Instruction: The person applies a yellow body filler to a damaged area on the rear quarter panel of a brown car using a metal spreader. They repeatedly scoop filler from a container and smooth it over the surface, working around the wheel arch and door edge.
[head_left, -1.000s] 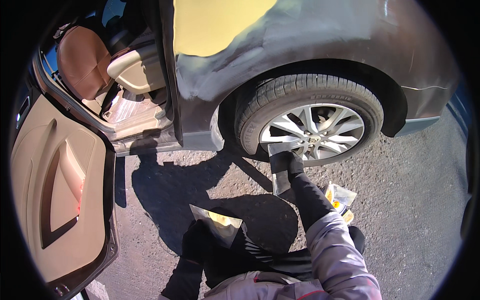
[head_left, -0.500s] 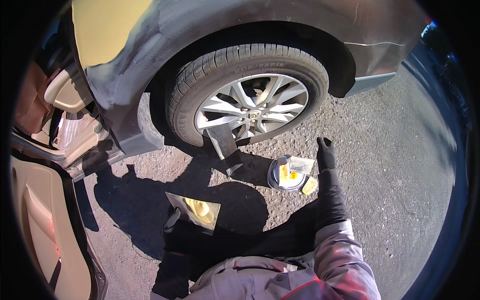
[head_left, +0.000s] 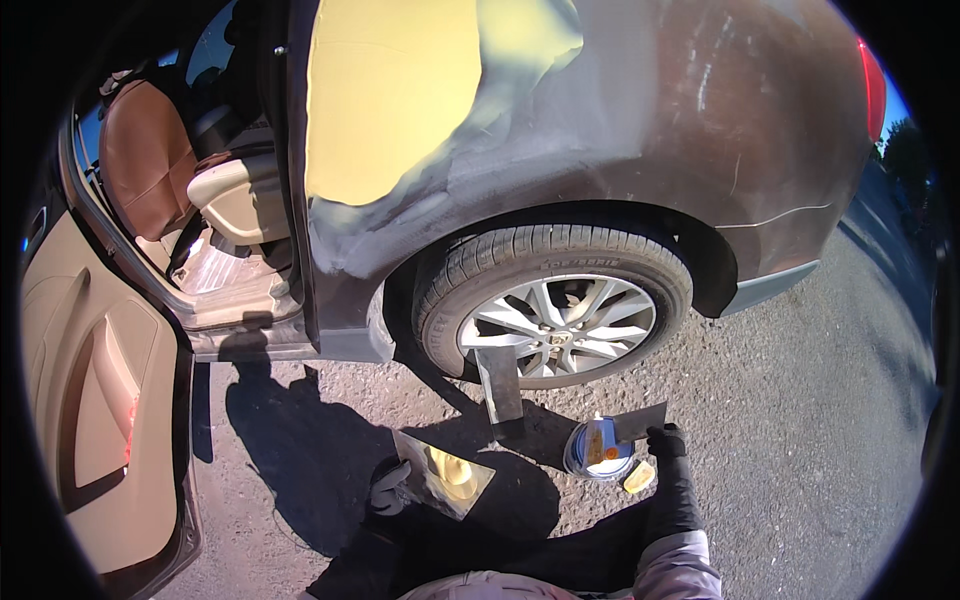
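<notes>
My left hand (head_left: pixel 390 488), in a grey glove, grips the edge of a thin flat mixing board (head_left: pixel 484 486) that carries a mound of yellow putty (head_left: pixel 453 474). To the right, my black-gloved right hand (head_left: pixel 666 440) is closed on the end of a dark flat spreader (head_left: pixel 643 421), whose blade reaches over the rim of a round can (head_left: pixel 618 466). A yellowish tube (head_left: pixel 595 440) and a small orange cap (head_left: pixel 611 454) are on top of the can. Beside it on the ground lies a small yellow piece (head_left: pixel 639 477) I cannot identify.
Ahead stands a brown car with a large yellow filler patch (head_left: pixel 390 100) on its grey-sanded rear panel. A dark rectangular plate (head_left: pixel 500 388) leans against the rear wheel (head_left: pixel 558 330). At left hangs the open door (head_left: pixel 100 400), beside a brown seat (head_left: pixel 145 155).
My right hand has gone from being beside the can to gripping the spreader that lay on it. The view has tilted up, showing more of the car. My left hand still holds the board.
</notes>
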